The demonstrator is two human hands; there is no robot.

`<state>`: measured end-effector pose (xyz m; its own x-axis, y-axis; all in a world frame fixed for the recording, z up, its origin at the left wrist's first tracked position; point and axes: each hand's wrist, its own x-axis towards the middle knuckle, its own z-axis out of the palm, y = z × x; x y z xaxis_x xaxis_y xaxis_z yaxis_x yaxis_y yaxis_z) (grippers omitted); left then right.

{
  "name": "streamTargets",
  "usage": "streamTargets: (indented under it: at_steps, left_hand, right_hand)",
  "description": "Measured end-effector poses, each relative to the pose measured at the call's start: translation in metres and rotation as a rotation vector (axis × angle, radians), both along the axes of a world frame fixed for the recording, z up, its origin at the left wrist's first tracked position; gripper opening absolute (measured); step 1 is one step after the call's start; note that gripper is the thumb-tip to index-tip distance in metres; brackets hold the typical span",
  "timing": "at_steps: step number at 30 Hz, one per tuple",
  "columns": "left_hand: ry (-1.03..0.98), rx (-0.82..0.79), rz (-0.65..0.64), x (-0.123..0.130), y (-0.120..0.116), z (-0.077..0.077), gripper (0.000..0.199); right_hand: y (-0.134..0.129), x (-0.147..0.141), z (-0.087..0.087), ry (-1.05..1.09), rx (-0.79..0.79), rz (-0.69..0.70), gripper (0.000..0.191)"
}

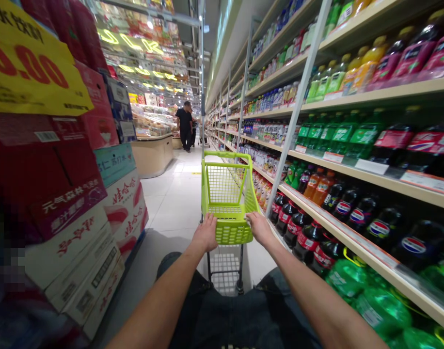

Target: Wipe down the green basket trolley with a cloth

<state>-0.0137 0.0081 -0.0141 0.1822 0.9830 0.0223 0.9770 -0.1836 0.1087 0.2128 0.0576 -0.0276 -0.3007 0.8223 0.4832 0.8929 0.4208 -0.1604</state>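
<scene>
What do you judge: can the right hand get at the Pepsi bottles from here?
Probably yes: the right hand is on the green cart and must let go first, but nothing seems to block the open shelf before the Pepsi bottles.

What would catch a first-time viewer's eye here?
Probably the bright lime-green plastic shopping cart in the centre, its near end gripped by the left hand and the right hand. Next, perhaps, the yellow paper price sign with red numerals at upper left, above stacked drink cartons, and the long beige shelves of colourful plastic bottles running down the right side.
</scene>
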Motion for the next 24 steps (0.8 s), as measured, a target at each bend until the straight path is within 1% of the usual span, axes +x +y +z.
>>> streamTargets:
  at_steps: [2,4,7,9,11,13,16,18,20,24]
  left_hand:
    - [0.006,0.009,-0.002,-0.002,0.0,-0.002,0.079]
    - [0.006,0.022,-0.014,-0.003,0.0,-0.004,0.08]
    - [0.005,0.032,-0.042,-0.003,0.003,-0.006,0.081]
    - [0.005,0.037,-0.057,-0.003,0.005,-0.007,0.079]
    - [0.007,0.043,-0.066,-0.003,0.007,-0.007,0.077]
    - [0.006,0.05,-0.074,-0.004,0.007,-0.008,0.075]
    - [-0.009,0.051,-0.087,-0.003,0.004,-0.008,0.076]
    - [-0.024,0.05,-0.078,-0.001,0.003,-0.008,0.078]
    - [-0.035,0.045,-0.061,0.001,0.001,-0.007,0.079]
    - [-0.034,0.033,-0.059,0.002,0.0,-0.005,0.077]
  right_hand:
    - [-0.004,-0.002,-0.001,0.005,0.017,0.0,0.03]
    - [-0.009,-0.011,-0.003,0.024,0.046,-0.017,0.03]
    - [-0.013,-0.04,-0.009,0.055,0.092,-0.021,0.033]
    - [-0.014,-0.063,-0.014,0.056,0.115,0.029,0.035]
    - [-0.012,-0.075,-0.018,0.05,0.149,0.096,0.037]
    - [-0.009,-0.066,-0.021,0.058,0.181,0.113,0.038]
    - [-0.007,-0.032,-0.023,0.09,0.197,0.027,0.039]
    - [-0.009,-0.017,-0.025,0.112,0.202,-0.019,0.041]
    - [-0.013,-0.021,-0.028,0.115,0.208,0.018,0.041]
    - [-0.02,-0.044,-0.031,0.067,0.209,0.227,0.044]
